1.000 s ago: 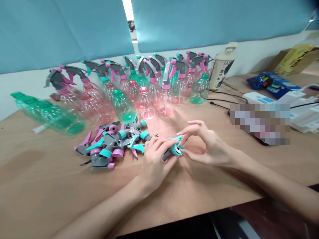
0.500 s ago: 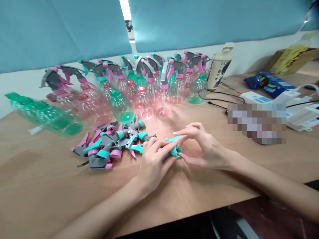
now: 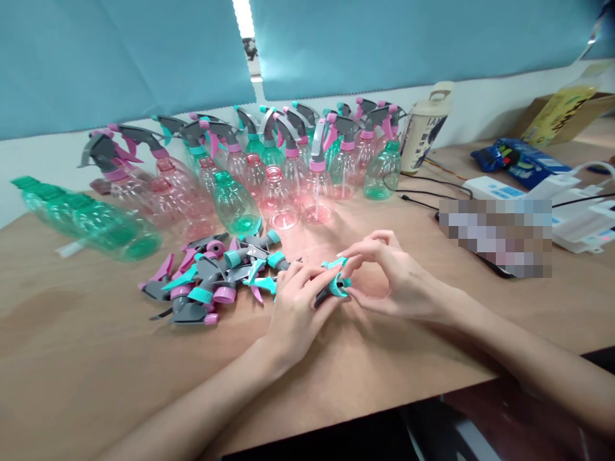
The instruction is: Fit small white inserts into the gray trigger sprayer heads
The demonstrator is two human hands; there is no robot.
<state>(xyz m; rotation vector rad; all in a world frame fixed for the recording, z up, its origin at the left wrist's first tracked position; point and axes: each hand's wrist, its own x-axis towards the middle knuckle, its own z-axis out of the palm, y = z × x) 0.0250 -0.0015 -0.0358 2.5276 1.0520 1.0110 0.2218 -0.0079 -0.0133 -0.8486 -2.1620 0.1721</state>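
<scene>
Both hands meet over the middle of the wooden table (image 3: 86, 358) on one grey spray head with a teal collar (image 3: 335, 285). My left hand (image 3: 295, 310) wraps its fingers round the grey body. My right hand (image 3: 391, 275) pinches the teal collar end with thumb and fingertips. Just left of my left hand lies a pile of loose spray heads (image 3: 216, 282) in grey, teal and pink.
Pink and green clear bottles (image 3: 288, 173), many with spray heads fitted, stand along the back; green bottles (image 3: 91, 221) lie at the left. A beige jug (image 3: 423, 131), black cables, white power strips (image 3: 494, 189) and a blue packet (image 3: 516, 160) sit at the right.
Both hands stay on the same spray head. My right fingers have curled in closer onto its teal collar, and the head has turned slightly between the hands.
</scene>
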